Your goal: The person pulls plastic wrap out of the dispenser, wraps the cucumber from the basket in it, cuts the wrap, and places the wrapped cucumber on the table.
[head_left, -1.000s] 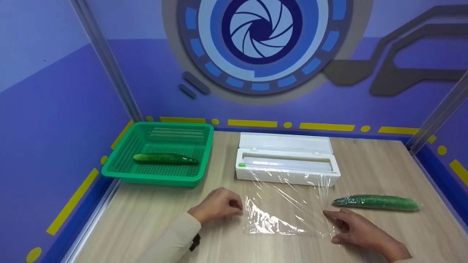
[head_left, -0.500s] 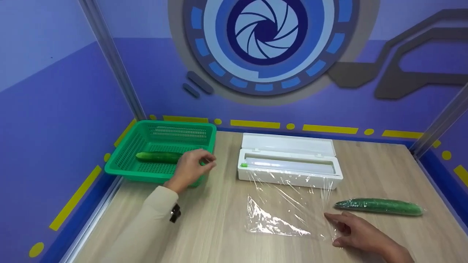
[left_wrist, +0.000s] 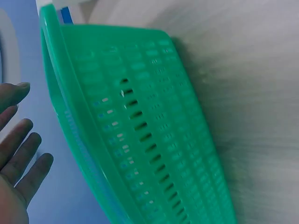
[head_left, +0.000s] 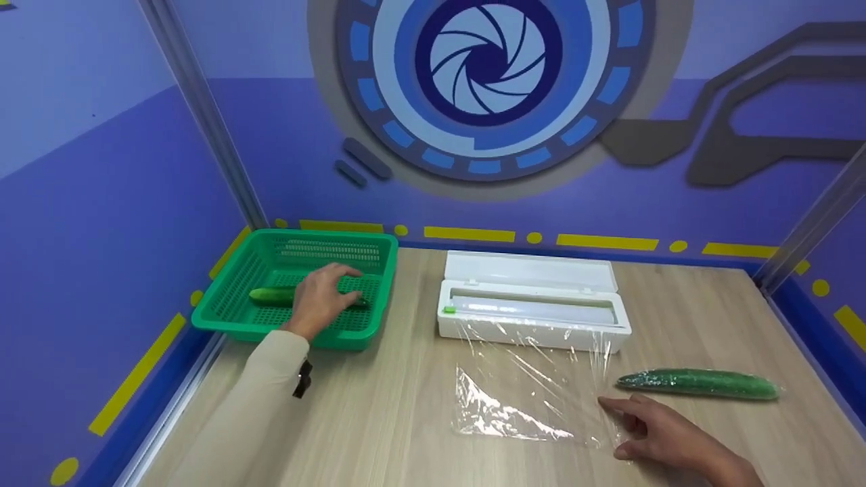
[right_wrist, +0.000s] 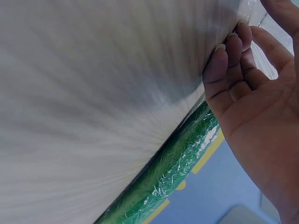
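Note:
My left hand (head_left: 319, 297) is over the green basket (head_left: 223, 323), its thumb and fingers apart above a cucumber (head_left: 270, 295) that lies inside and is partly hidden by the hand. In the left wrist view the fingers (left_wrist: 23, 154) are spread beside the basket's rim. My right hand (head_left: 666, 433) rests at the right edge of a sheet of cling film (head_left: 521, 399), index finger and thumb apart and touching the film's edge. Just behind that hand lies a second cucumber (head_left: 700, 383), wrapped in shiny film; the right wrist view shows this wrapped cucumber (right_wrist: 163, 177) too.
A white cling film dispenser (head_left: 534, 335) stands at the back middle with its lid (head_left: 531, 269) raised. The film runs from its roll (head_left: 534, 309) forward over the wooden table (head_left: 379, 419). Patterned walls (head_left: 115, 223) enclose the table at the back and sides.
My left hand has left the film's left edge and moved left and away from me, into the space over the basket's cucumber. The right hand has stayed at the film's right edge.

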### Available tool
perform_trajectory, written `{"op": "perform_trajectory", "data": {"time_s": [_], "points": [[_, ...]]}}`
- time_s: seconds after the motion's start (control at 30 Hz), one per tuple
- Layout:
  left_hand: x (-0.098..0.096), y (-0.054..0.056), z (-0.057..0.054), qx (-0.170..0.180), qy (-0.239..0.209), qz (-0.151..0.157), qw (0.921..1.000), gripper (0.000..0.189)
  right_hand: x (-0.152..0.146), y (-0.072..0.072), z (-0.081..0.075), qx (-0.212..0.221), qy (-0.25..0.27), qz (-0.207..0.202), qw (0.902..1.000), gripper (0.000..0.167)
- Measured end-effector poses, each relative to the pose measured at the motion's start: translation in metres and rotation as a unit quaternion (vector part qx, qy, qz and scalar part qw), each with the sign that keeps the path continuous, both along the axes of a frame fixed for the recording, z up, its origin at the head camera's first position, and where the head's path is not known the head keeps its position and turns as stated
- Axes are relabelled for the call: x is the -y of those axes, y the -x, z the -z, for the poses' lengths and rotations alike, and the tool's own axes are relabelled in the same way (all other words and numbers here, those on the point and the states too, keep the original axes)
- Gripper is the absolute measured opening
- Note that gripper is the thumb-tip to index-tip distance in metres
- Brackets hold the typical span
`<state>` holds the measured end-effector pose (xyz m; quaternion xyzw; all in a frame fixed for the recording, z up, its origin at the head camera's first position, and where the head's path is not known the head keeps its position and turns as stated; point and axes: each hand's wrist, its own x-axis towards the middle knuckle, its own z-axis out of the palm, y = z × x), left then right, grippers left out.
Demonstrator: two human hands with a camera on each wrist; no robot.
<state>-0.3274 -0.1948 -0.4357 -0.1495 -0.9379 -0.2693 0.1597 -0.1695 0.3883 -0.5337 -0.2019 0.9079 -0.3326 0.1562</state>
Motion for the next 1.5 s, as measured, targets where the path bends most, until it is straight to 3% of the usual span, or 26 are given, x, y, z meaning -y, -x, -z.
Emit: {"op": "perform_trajectory", "data": {"time_s": [0.47,0.73,0.87,1.5], "points": [[0.026,0.021,0.011,0.051,0.065,-0.038,0.9959,0.041,0.0,0.001,-0.003,0.017,-0.006,0.008,0.9998,0.079],[0.038,0.03,0.014,0.131,0.1,-0.048,0.9851,0.059,0.0,0.002,-0.002,0.029,-0.012,0.015,0.9994,0.08],[0.042,0.032,0.016,0.151,0.119,-0.047,0.9803,0.063,0.001,0.003,-0.002,0.026,-0.016,0.018,0.9993,0.079],[0.051,0.038,0.033,0.206,0.16,-0.061,0.9635,0.054,0.006,0.001,-0.006,0.131,0.007,0.09,0.9872,0.082]]}}
